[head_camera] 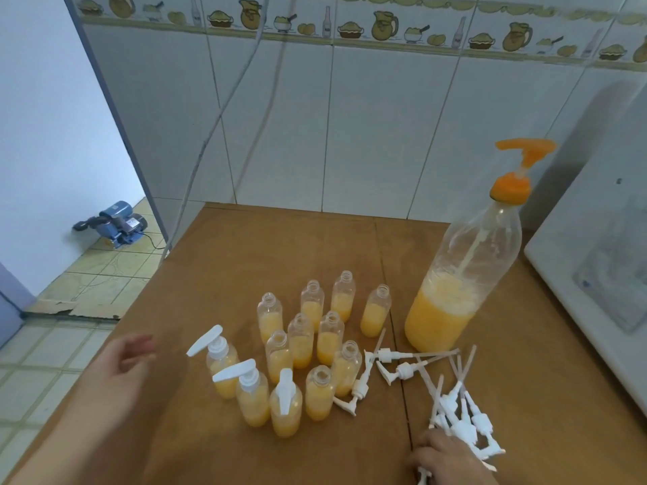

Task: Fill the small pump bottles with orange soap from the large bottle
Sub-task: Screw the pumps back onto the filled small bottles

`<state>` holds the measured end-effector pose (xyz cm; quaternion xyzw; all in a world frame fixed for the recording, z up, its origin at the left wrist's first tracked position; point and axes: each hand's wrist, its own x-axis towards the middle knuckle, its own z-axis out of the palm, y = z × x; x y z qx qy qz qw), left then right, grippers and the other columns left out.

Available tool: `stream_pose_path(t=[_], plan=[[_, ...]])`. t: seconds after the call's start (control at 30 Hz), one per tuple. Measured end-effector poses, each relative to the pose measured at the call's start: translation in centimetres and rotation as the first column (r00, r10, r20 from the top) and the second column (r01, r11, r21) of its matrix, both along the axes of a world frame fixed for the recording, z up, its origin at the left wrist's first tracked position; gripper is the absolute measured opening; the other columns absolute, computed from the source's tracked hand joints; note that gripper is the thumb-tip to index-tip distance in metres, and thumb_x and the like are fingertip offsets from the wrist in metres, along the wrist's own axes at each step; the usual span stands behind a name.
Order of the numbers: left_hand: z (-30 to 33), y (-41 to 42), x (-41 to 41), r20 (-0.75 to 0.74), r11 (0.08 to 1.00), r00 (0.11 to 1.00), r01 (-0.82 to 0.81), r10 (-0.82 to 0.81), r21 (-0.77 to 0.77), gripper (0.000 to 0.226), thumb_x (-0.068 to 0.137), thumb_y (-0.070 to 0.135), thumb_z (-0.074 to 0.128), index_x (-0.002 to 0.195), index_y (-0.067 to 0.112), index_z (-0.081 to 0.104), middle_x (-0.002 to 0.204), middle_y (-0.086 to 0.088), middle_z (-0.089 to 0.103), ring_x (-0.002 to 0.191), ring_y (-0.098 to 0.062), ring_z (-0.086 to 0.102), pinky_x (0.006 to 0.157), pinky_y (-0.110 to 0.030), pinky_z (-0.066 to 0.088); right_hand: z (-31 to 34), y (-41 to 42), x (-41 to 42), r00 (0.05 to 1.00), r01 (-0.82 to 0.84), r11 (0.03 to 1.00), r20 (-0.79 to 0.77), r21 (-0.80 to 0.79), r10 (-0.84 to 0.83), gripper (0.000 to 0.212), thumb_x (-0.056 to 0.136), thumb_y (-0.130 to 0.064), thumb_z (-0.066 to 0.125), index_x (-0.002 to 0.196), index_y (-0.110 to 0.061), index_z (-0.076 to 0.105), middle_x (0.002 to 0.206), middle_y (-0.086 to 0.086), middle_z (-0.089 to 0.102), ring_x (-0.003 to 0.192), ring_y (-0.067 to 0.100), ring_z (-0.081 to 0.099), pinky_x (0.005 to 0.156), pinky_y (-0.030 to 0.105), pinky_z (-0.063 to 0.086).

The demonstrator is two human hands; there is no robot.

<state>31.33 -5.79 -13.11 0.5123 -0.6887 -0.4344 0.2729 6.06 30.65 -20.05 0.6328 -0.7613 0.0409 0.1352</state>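
1. Your right hand [446,458] has its fingers curled down onto the pile of loose pump heads [462,418]; whether they pinch one, you cannot tell.
2. The uncapped small bottles [317,330] stand left of that pile and beyond it, necks upright.
3. Your left hand [124,365] hovers left of the bottles, fingers loosely spread and holding nothing.
4. The large bottle [462,274], about half full, stands beyond the pile.

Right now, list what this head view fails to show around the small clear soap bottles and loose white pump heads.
- Right hand: cut by the bottom edge; its grip on the pile of loose white pump heads is unclear.
- Left hand: motion-blurred, finger pose uncertain.
- Exact count of pump heads: they overlap.
- White appliance: cut by the right edge.
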Motion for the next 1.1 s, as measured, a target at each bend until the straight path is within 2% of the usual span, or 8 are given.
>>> stream_pose_path(t=[0.03, 0.17, 0.3, 0.47, 0.63, 0.8, 1.0, 1.1], plan=[[0.6, -0.9, -0.6, 0.024, 0.999, 0.999, 0.036, -0.036, 0.012, 0.028, 0.089, 0.005, 0.058, 0.1, 0.031, 0.061, 0.103, 0.006, 0.068, 0.097, -0.021, 0.062, 0.092, -0.044, 0.047, 2.0, -1.0, 0.5, 0.974, 0.026, 0.975, 0.216, 0.22, -0.074, 0.036, 0.093, -0.048, 0.025, 0.078, -0.052, 0.057, 0.068, -0.029, 0.048, 0.091, -0.021, 0.053, 0.107, 0.007, -0.013], [2.0, -4.2, -4.4, -0.005, 0.942, 0.95, 0.311, -0.313, 0.126, 0.027, 0.089, 0.007, 0.062, 0.103, 0.029, 0.064, 0.106, 0.002, 0.068, 0.099, -0.019, 0.064, 0.093, -0.043, 0.05, 3.9, -2.5, 1.9, 0.967, 0.175, 0.978, 0.169, 0.11, -0.192, 0.029, 0.059, -0.034, 0.034, 0.042, -0.034, 0.058, 0.058, -0.02, 0.055, 0.051, -0.005, 0.057, 0.11, 0.014, -0.017], [1.8, -4.8, -9.0, 0.093, 0.784, 0.784, 0.592, -0.614, 0.184, 0.038, 0.083, 0.005, 0.07, 0.11, 0.03, 0.061, 0.11, 0.009, 0.067, 0.105, -0.008, 0.062, 0.09, -0.027, 0.049, 5.7, -3.3, 1.7, 0.921, 0.189, 0.979, 0.36, -0.075, -0.15, 0.028, 0.069, -0.023, 0.041, 0.082, -0.042, 0.058, 0.09, -0.021, 0.055, 0.08, -0.002, 0.053, 0.099, -0.003, 0.015], [0.7, -4.9, -12.3, 0.007, 0.514, 0.546, 0.784, -0.838, 0.349, 0.07, 0.061, 0.026, 0.088, 0.122, 0.026, 0.055, 0.113, 0.003, 0.069, 0.11, -0.016, 0.063, 0.103, -0.042, 0.045, 8.4, -1.9, 2.5, 0.893, 0.26, 0.932, 0.43, -0.252, -0.132, 0.063, 0.07, 0.005, 0.073, 0.102, -0.046, 0.057, 0.109, -0.026, 0.056, 0.1, -0.012, 0.054, 0.087, -0.003, 0.032], [-0.3, -4.1, -13.9, -0.037, 0.395, 0.43, 0.859, -0.902, 0.326, 0.064, 0.063, 0.046, 0.084, 0.12, 0.035, 0.058, 0.118, 0.001, 0.066, 0.114, -0.019, 0.061, 0.104, -0.045, 0.042, 11.6, -1.6, 3.1, 0.885, 0.335, 0.796, 0.459, -0.504, -0.082, 0.034, 0.081, -0.024, 0.052, 0.107, -0.044, 0.058, 0.107, -0.02, 0.06, 0.086, -0.003, 0.059, 0.072, 0.012, 0.047], [-0.2, -3.5, -13.4, -0.207, 0.559, 0.62, 0.778, -0.756, 0.287, 0.039, 0.072, 0.028, 0.079, 0.105, 0.017, 0.064, 0.1, -0.013, 0.066, 0.098, -0.033, 0.061, 0.098, -0.059, 0.043, 12.5, -1.8, 2.7, 0.812, 0.447, 0.625, 0.583, -0.64, 0.016, 0.029, 0.077, -0.028, 0.063, 0.102, -0.043, 0.062, 0.097, -0.018, 0.064, 0.08, 0.001, 0.063, 0.067, 0.011, 0.049], [5.8, -2.8, -10.4, -0.156, 0.953, 0.94, 0.296, -0.302, -0.06, 0.031, 0.089, 0.03, 0.062, 0.12, 0.031, 0.057, 0.11, 0.002, 0.06, 0.107, -0.023, 0.055, 0.083, -0.032, 0.04, 17.9, -2.8, 2.5, 0.667, 0.548, 0.466, 0.699, -0.694, 0.258, 0.043, 0.067, -0.061, 0.073, 0.081, -0.023, 0.062, 0.086, -0.019, 0.068, 0.075, 0.001, 0.065, 0.068, 0.009, 0.05], [10.1, -0.4, -8.5, -0.192, 0.948, 0.936, 0.259, -0.294, -0.187, 0.04, 0.089, 0.032, 0.06, 0.107, 0.066, 0.049, 0.115, 0.006, 0.058, 0.103, -0.016, 0.052, 0.08, -0.028, 0.038, 20.0, -3.0, 2.2, 0.39, 0.692, 0.464, 0.828, -0.553, 0.403, 0.046, 0.077, -0.041, 0.075, 0.067, 0.003, 0.067, 0.059, 0.0, 0.067, 0.046, 0.005, 0.062, 0.047, 0.011, 0.049]])
